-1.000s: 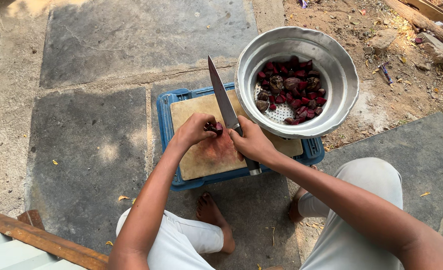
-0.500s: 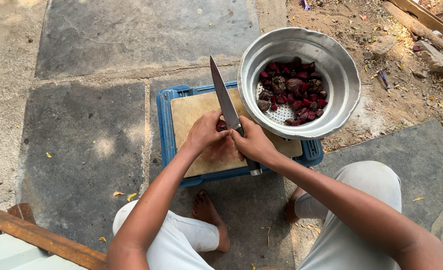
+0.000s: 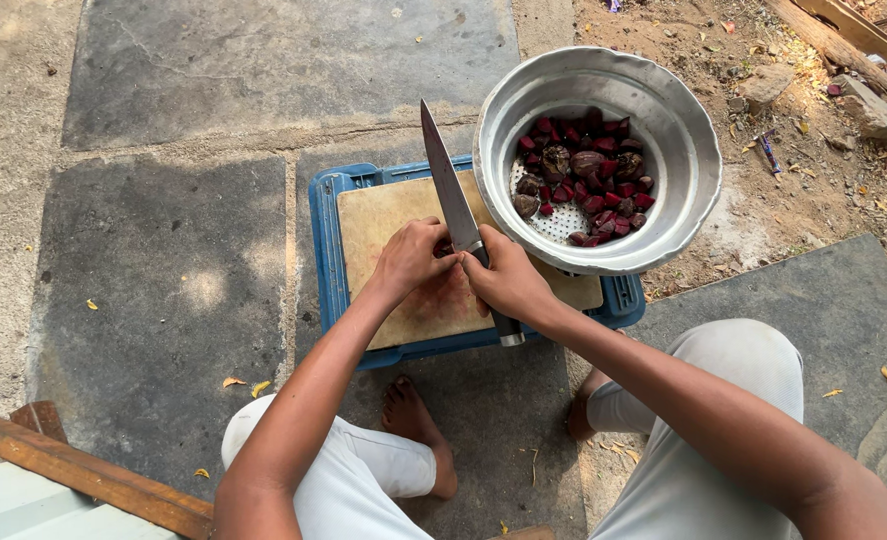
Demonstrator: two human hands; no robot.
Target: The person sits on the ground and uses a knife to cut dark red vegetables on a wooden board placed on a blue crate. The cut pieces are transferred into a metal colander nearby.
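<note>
Person squats on a stone-slab floor (image 3: 173, 260), head view looking down. Right hand (image 3: 508, 283) has its grip closed around the dark handle of a large kitchen knife (image 3: 451, 205); blade points away from the body and up toward the top of frame, tip raised over the far edge of the board, handle end poking out below the palm. Left hand (image 3: 411, 258) sits just beside the right, fingers curled shut on a small dark-red piece, likely a beetroot chunk (image 3: 444, 247), mostly hidden by the fingers, pinned right against the blade near its heel. Judgement: fingers are tucked so the piece stays put and the tips stay off the edge. Both hands are over a tan cutting board (image 3: 383, 215), stained reddish near the hands; board lies on an upturned blue plastic crate (image 3: 325, 230), which works as a low raised surface for the squatting posture. Touching the crate's right end, overlapping the board corner, is a round metal colander bowl (image 3: 683, 150) holding cut beetroot pieces (image 3: 588, 180), dark red with a few darker skin-on bits; close placement probably keeps cut bits within easy reach. Bare foot (image 3: 413, 420) is between the knees, light trousers. Dirt and stones are upper right; wooden plank (image 3: 83, 470) lower left.
</note>
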